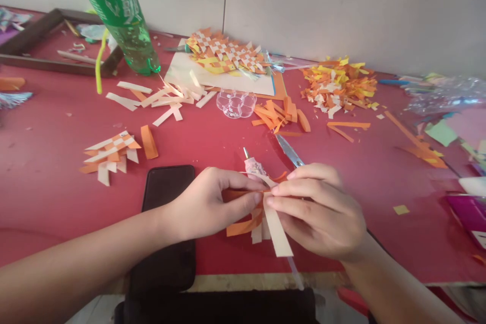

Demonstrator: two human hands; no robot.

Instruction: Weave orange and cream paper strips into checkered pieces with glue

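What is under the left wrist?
A black phone; its upper and lower ends show. The left wrist covers its middle, so that part, and anything beneath the phone, can't be seen.

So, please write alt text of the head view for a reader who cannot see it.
A person's left hand and right hand pinch orange and cream paper strips over a red table. A black phone lies beneath the left forearm; a blade shows beyond the right hand. Behind are woven paper and a green bottle.

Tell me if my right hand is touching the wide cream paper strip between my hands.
Touching. The head view shows it: your right hand has its fingertips on the upper end of the cream paper strip.
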